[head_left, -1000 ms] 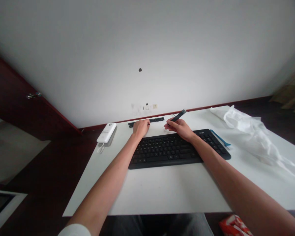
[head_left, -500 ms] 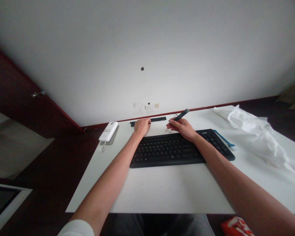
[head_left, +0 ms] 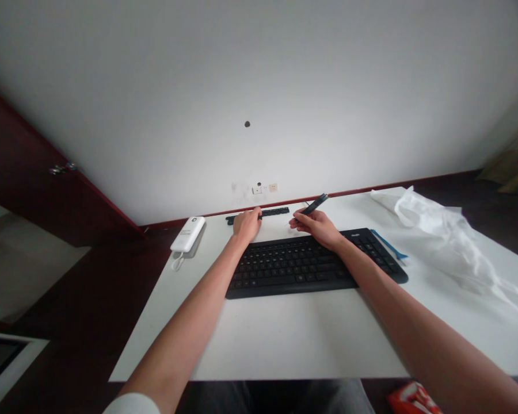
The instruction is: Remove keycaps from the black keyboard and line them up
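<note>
A black keyboard (head_left: 302,265) lies on the white table (head_left: 302,339) in front of me. Behind its top edge, a row of small black keycaps (head_left: 276,212) sits on the table. My left hand (head_left: 247,224) rests curled at that row, fingertips pinching a small black piece. My right hand (head_left: 317,227) hovers over the keyboard's upper edge, closed around a dark slim tool (head_left: 314,204) that points up and to the right.
A white power bank (head_left: 187,234) with a cord lies at the table's left. A crumpled white plastic bag (head_left: 449,230) covers the right side, with a blue strip (head_left: 388,244) beside the keyboard. A red packet (head_left: 412,399) shows below the table edge.
Both hands have stayed almost in place. The left fingertips shifted slightly along the row of keycaps. The view wobbled a little.
</note>
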A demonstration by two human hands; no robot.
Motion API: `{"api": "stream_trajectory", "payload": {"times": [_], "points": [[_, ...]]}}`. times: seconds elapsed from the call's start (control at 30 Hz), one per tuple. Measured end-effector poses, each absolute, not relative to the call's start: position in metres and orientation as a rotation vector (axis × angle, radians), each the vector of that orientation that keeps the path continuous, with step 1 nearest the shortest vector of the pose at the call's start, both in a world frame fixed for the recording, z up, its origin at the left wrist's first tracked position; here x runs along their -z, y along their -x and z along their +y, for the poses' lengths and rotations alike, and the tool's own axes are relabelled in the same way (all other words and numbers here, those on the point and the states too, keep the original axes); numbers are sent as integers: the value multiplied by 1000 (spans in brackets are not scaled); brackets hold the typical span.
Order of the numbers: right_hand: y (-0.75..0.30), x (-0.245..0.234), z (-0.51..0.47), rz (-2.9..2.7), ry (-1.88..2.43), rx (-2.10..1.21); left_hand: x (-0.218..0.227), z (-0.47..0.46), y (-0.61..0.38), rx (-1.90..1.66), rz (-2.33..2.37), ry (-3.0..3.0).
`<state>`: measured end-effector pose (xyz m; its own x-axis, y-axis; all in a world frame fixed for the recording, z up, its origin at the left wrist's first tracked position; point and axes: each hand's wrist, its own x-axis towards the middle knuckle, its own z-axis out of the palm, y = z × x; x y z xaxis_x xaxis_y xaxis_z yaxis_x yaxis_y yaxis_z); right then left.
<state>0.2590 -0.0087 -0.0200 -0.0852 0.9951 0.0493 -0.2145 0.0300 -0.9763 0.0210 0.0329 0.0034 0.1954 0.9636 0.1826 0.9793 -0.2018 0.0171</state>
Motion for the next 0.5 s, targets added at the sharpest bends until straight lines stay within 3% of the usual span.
{"api": "stream_trajectory", "payload": {"times": [0.5], "points": [[-259, 19, -10, -1151, 967, -1317, -23, -39, -31, 408, -1847, 2515]]}}
